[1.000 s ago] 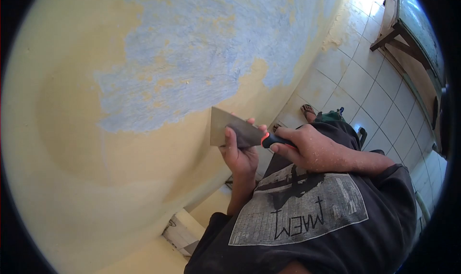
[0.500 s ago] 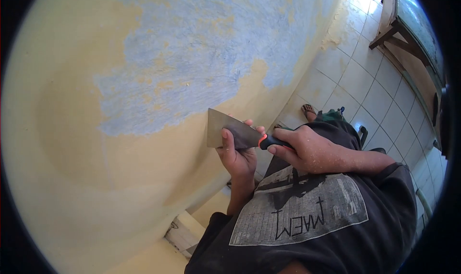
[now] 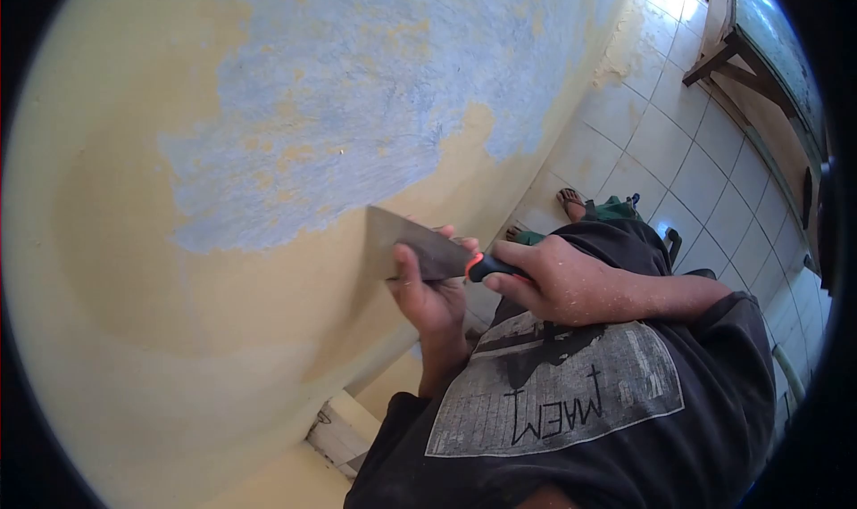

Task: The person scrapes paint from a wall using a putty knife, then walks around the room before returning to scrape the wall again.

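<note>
A person's right hand [image 3: 571, 281] wraps a closed grip around the handle [image 3: 489, 267] of a light-looking scraper [image 3: 437, 252] beside the patchy wall [image 3: 339, 90] at left, as the left hand [image 3: 433, 304] pinches its thin, likely springy metal blade, a less sure hold.

head view | close above the shirt [image 3: 625, 384] | facing forward and down — toward wall [image 3: 268, 304] and tiled floor [image 3: 643, 161]

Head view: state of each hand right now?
Left hand: closed on the scraper blade, thumb against its face.
Right hand: closed around the handle.
</note>
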Tool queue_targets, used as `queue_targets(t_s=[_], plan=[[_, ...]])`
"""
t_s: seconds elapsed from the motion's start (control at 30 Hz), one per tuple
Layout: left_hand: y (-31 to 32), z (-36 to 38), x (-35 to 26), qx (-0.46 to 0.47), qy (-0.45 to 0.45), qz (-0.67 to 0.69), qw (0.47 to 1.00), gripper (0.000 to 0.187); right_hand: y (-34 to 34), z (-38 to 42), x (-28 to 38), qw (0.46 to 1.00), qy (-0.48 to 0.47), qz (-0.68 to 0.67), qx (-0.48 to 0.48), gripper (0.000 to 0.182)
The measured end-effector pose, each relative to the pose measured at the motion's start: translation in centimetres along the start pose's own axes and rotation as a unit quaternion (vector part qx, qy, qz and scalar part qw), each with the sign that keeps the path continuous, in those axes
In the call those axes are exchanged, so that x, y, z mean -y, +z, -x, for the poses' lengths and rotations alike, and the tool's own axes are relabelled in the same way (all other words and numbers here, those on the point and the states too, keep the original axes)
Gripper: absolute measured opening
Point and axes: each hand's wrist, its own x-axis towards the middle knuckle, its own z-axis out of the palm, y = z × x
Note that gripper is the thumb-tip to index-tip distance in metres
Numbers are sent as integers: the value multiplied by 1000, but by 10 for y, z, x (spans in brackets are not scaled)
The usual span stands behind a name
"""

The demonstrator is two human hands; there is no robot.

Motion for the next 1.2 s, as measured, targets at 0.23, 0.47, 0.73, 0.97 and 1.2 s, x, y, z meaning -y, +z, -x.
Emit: queue_targets(t_s=[0.23,0.47,0.73,0.97,1.2], plan=[[3,-1,-3,5,8,8,1000,42,-5,2,7,1000,17,-10,19,26],[4,-1,-14,44,-11,56,997,43,-6,-1,16,998,41,-15,38,26],[9,-3,-20,53,34,72,995,41,-5,-5,16,1000,1,10,23,25],[10,0,-8,-11,21,56,998,43,-7,-2,12,1000,-20,0,6,24],[-5,5,-34,81,34,62,994,41,-3,-5,33,998,-4,-9,54,24]])
